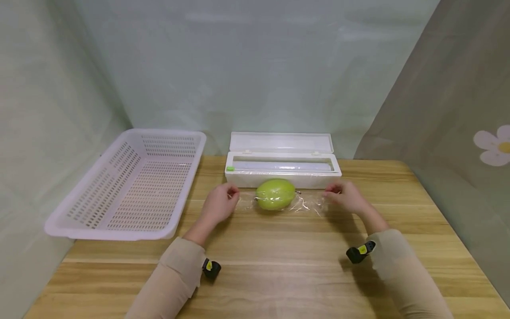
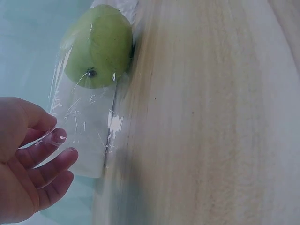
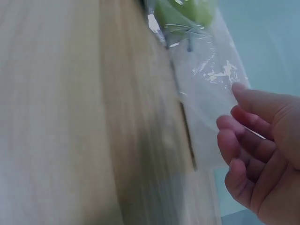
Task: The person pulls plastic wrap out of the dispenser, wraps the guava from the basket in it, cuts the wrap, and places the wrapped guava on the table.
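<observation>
A green oval fruit point(image 1: 276, 195) with a short stem lies wrapped in clear cling film point(image 1: 301, 203), whose loose ends stretch out on both sides. My left hand point(image 1: 220, 203) pinches the left end between thumb and forefinger; the left wrist view shows the film point(image 2: 86, 115) running from the fingertips to the fruit point(image 2: 101, 47). On the other side, my right hand point(image 1: 345, 197) pinches the right end, its other fingers loosely bent. Right behind the fruit stands a white cling film box point(image 1: 279, 180) with its lid point(image 1: 281, 142) up and a film roll point(image 1: 279, 166) inside.
A white perforated plastic basket point(image 1: 177, 208) stands on the left of the wooden table point(image 1: 279, 270). Pale cloth point(image 1: 271, 79) hangs behind and along the sides. Each wrist carries a small black camera, one on the left point(image 1: 211, 269) and one on the right point(image 1: 357, 254).
</observation>
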